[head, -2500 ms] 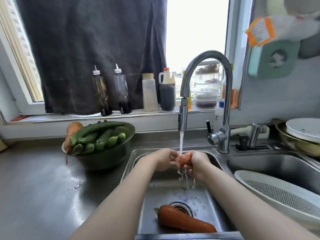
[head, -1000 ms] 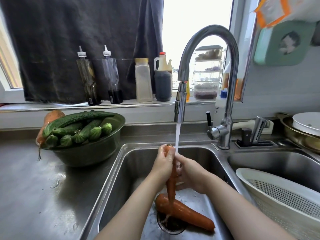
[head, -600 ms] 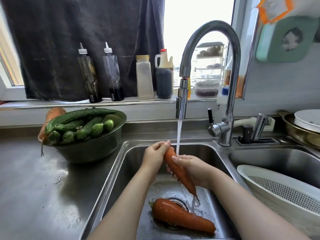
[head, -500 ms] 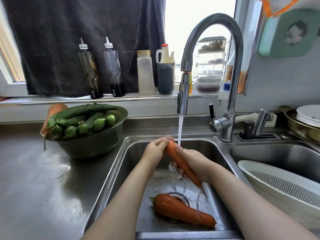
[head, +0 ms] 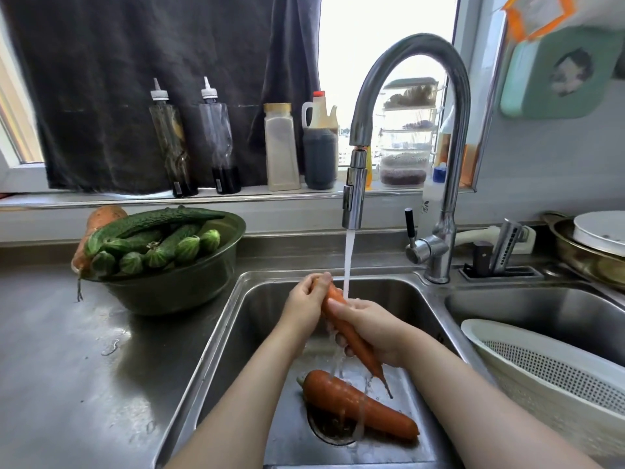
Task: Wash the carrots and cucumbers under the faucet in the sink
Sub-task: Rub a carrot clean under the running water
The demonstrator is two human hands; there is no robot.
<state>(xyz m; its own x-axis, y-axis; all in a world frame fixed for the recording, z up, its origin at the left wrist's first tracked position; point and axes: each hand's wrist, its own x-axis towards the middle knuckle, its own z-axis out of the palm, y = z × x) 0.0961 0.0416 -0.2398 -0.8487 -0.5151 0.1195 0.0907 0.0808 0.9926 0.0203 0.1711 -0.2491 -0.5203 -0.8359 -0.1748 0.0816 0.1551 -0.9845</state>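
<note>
Water runs from the chrome faucet (head: 355, 198) into the left sink basin (head: 243, 313). Under the stream I hold a thin carrot (head: 351, 336), thick end up, tip pointing down to the right. My left hand (head: 304, 306) grips its top end and my right hand (head: 368, 330) wraps its middle. A second, thicker carrot (head: 358, 406) lies on the sink floor over the drain. On the counter to the left, a dark green bowl (head: 176, 286) holds several cucumbers (head: 152, 231) and another carrot (head: 98, 221).
A white colander (head: 541, 363) rests in the right basin. Bottles and jars (head: 280, 147) line the windowsill behind the faucet. A knife holder (head: 500, 252) and a metal pan with a white lid (head: 598, 242) sit at the right. Water drops lie on the steel counter (head: 84, 367).
The carrot in my hands turned from upright to slanting down to the right, and my right hand slid along it under the stream. The view shifted slightly.
</note>
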